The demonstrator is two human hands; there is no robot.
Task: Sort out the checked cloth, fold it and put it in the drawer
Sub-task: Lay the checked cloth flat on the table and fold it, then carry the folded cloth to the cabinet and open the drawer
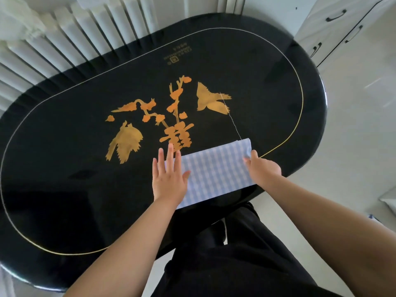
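A light blue and white checked cloth (216, 170) lies folded into a rectangle near the front edge of the black oval table (64, 159). My left hand (168, 176) rests flat, fingers spread, on the cloth's left edge. Over at the cloth's right side, my right hand (262, 168) has its fingers curled on the far right corner. A loose white thread (231, 118) trails from the cloth's far corner across the tabletop. No open drawer is in view.
The table bears gold bird and flower patterns (171, 116). A white radiator (64, 39) stands behind it at the left. White cabinets with dark handles (334, 24) stand at the back right. Pale floor lies to the right. My dark trousers (235, 254) show below.
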